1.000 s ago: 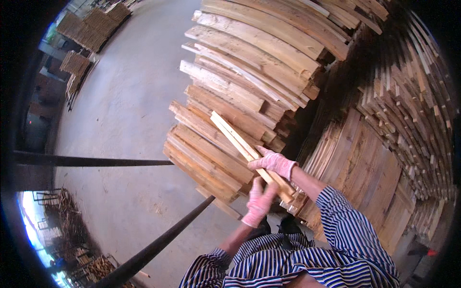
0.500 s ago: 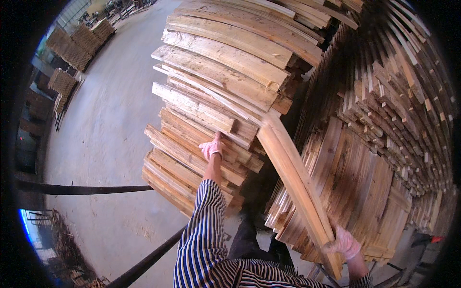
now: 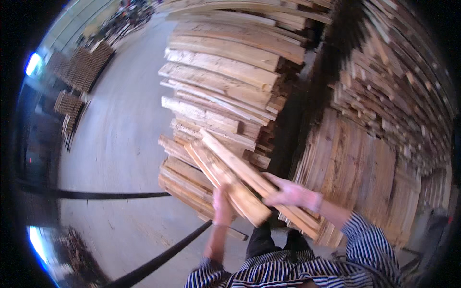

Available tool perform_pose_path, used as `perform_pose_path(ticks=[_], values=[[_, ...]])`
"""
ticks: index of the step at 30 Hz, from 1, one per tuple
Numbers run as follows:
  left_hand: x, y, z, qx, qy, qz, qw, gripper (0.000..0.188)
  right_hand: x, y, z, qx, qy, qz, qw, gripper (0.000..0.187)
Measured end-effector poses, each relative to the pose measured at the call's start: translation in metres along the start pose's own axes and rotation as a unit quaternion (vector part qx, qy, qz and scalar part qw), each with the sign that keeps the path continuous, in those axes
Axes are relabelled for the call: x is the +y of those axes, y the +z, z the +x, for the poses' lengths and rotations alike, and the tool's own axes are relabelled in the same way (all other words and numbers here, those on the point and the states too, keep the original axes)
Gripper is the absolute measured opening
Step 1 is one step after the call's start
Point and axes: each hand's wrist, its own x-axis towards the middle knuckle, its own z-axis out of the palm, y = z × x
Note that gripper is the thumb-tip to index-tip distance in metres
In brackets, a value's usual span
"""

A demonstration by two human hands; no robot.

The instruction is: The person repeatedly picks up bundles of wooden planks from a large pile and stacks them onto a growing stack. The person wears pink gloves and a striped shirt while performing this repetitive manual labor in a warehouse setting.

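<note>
My left hand (image 3: 222, 206), in a pinkish glove, is closed on the outer edge of a wooden board (image 3: 246, 198) that slants over the near end of a stack of planks (image 3: 221, 73). My right hand (image 3: 294, 194), gloved alike, grips another wooden board (image 3: 236, 162) lying nearly parallel, just to the right of the first. A second piece may lie under it; blur leaves this unclear. Both boards point away to the far left, their near ends in front of my body. Some of the stack's near planks are hidden beneath them.
On the right lies a lower pile of wide, darker boards (image 3: 357, 175), with a tall stack of lumber (image 3: 394, 96) behind it. A dark gap separates the piles. Two black bars (image 3: 120, 195) reach in from the left. Further plank stacks (image 3: 91, 65) stand across the grey floor (image 3: 120, 110).
My left hand has come back from the stack and now holds a board. My right hand has swung its board leftward, beside the other one. The view has shifted slightly.
</note>
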Motion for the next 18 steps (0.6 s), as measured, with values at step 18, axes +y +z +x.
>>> perform_pose_path(ticks=[18], values=[[0.055, 0.117, -0.137, -0.221, -0.014, -0.117, 0.968, 0.049, -0.071, -0.02, -0.103, 0.178, -0.098, -0.189, 0.961, 0.111]])
